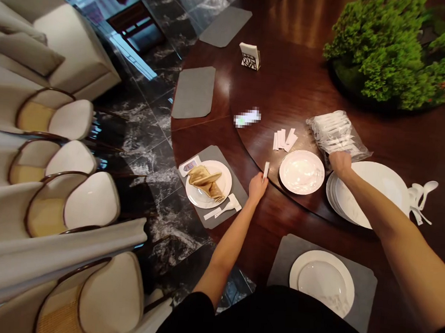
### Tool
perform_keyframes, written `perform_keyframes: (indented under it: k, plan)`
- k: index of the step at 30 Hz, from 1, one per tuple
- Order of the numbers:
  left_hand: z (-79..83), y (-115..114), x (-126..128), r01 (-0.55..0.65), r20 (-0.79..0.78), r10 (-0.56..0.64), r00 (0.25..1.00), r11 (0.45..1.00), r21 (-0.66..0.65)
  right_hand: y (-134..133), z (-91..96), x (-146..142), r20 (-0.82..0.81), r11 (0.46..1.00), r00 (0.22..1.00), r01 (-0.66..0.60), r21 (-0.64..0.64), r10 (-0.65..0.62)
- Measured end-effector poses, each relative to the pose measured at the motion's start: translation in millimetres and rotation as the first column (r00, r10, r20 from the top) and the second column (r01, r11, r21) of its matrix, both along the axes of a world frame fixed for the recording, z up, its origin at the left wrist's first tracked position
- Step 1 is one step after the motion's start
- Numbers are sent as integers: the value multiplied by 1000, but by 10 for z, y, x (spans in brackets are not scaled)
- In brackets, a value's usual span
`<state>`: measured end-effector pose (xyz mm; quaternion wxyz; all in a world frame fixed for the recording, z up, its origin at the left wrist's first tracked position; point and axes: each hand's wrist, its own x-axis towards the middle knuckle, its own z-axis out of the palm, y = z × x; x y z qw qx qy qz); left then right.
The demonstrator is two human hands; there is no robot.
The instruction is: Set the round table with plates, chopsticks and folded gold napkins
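- Here's the left hand (258,189), reaching out with its fingers closed in a tight pinch on a slim white paper packet (266,172), held upright at the fingertips (nice and light, a clean grip for something that thin).
- Over to the right hand (339,162), fingers curled down on a clear plastic bag of white utensils (335,135); can't tell if it's gripping or just touching.
- Both arms stretch forward from the body, the right reaching further across the dark wooden lazy Susan (283,90).
- Just right of the left hand, a bare white plate (302,172), with more paper packets (284,141) beyond it.
- Under the right hand, a stack of white plates (371,195); past it, white spoons (423,195).
- Left of the left hand, a folded tan napkin (205,182) sits on a white plate (227,179) on a gray placemat (239,197).
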<state>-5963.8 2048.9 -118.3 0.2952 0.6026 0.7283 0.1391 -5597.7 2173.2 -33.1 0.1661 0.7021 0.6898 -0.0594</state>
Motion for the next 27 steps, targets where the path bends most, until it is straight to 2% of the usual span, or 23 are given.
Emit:
perform_keyframes:
  k: [3,5,7,8,10,12,14,15,17,19,20,21,22,23,24,25,27]
  plan:
    - [-104,-1435,-198,-125,91,128,988,992,-32,45,278,195,-77,983,994,-58,172,72]
    - [-162,-2443,-269,-146,111,159,981,983,-115,41,511,393,-209,938,972,-28,347,107]
    - [-202,-3322,-282,-109,169,152,974,964,-242,-45,743,618,-401,849,908,116,515,119]
    - [-213,-3675,-259,-94,218,169,961,944,-318,-132,847,726,-508,793,851,214,570,135]
    - [-207,-4162,-148,-65,332,229,915,896,-439,-403,1009,902,-696,705,691,395,588,193]
    - [-138,-4350,45,-30,434,273,859,872,-489,-795,1083,983,-822,684,513,509,522,245]
    - [-8,-4301,291,-4,510,274,816,884,-468,-1281,1052,938,-892,697,370,568,437,258]
    - [64,-4221,419,-2,537,273,798,893,-451,-1552,993,864,-911,699,325,590,404,252]
    - [171,-4023,651,-29,591,308,746,901,-433,-2136,788,614,-929,685,295,630,366,225]
    - [176,-3866,808,-84,627,392,673,883,-462,-2768,478,253,-927,684,328,634,360,183]
    - [137,-3827,849,-120,640,444,628,867,-484,-3097,297,45,-919,707,360,608,362,160]
    - [77,-3820,865,-151,650,481,589,855,-496,-3429,109,-170,-904,754,407,549,360,135]
    - [5,-3843,858,-192,640,525,561,835,-516,-3758,-75,-382,-876,830,469,440,343,113]
    - [-72,-3891,832,-237,616,580,534,801,-550,-4075,-247,-582,-830,916,547,271,295,106]
    - [-148,-3957,790,-282,580,635,510,761,-584,-4374,-401,-759,-770,977,626,61,204,121]
    - [-219,-4030,738,-327,534,690,489,713,-621,-4646,-532,-905,-710,985,685,-150,80,162]
    - [-340,-4171,624,-410,435,772,463,622,-668,-5088,-721,-1093,-636,893,728,-431,-134,256]
